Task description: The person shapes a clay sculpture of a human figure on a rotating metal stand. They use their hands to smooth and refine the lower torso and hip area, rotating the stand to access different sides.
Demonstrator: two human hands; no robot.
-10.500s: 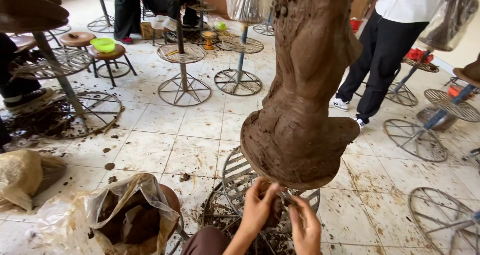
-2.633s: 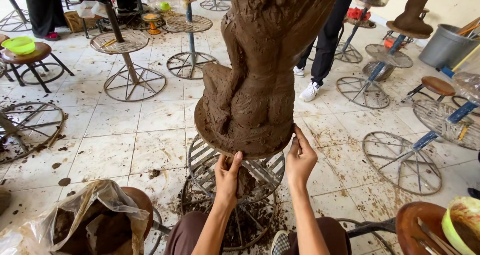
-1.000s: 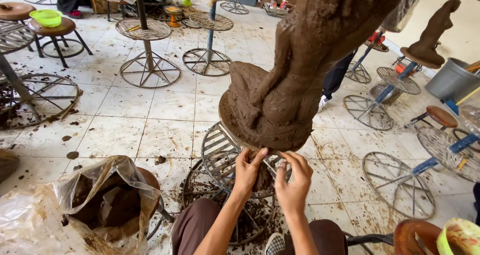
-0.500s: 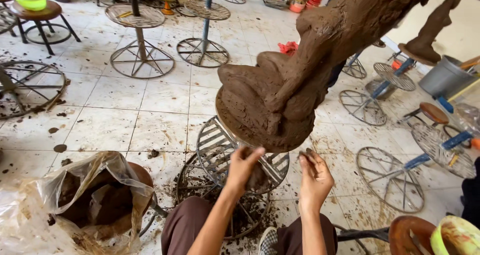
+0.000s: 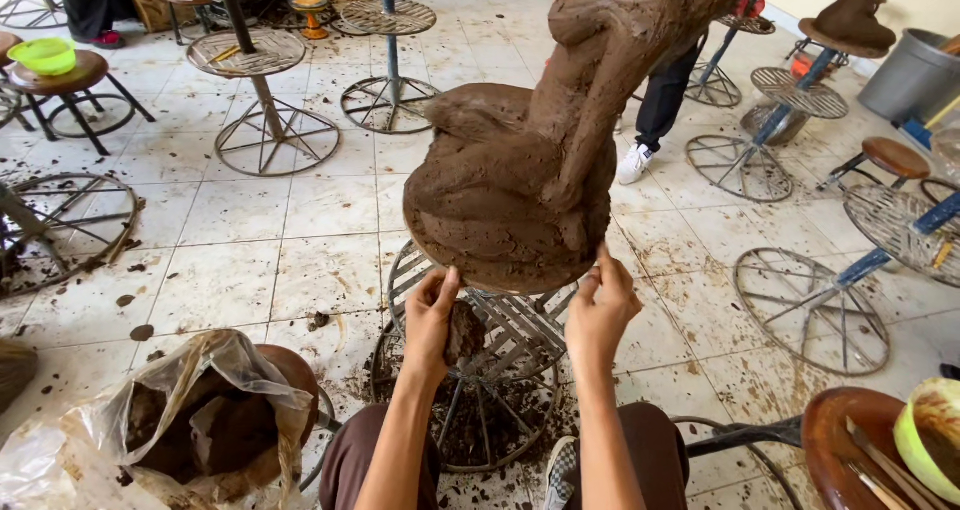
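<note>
left hand [image 5: 432, 315] now closed around a lump of clay [image 5: 465, 332], held just under the front rim of the clay sculpture [image 5: 530, 160]; half a second ago that hand was pressed flat against the underside with no lump showing. right hand [image 5: 598, 305] raised since then, fingertips [image 5: 603, 262] pinched narrow against the lower right edge of the base, nothing visibly held; earlier it hung lower, apart from the clay, with what looked like a thin tool, not discernible now.

sculpture leaning up and to the right, seated on the slatted top of the metal stand [image 5: 500, 335]. crumbs of clay scattered on the tiles beneath.

reading: lump likely a fresh piece brought to the base edge, right hand steadying or smoothing the rim where it would go. work judged to be building up or patching the bottom edge, not finished.

nearby: plastic bag of clay [image 5: 190, 425] at lower left, on a round stool. brown stool with tools [image 5: 845, 440] and a green bowl [image 5: 930, 440] at lower right. another person's legs [image 5: 665, 100] behind the sculpture.
</note>
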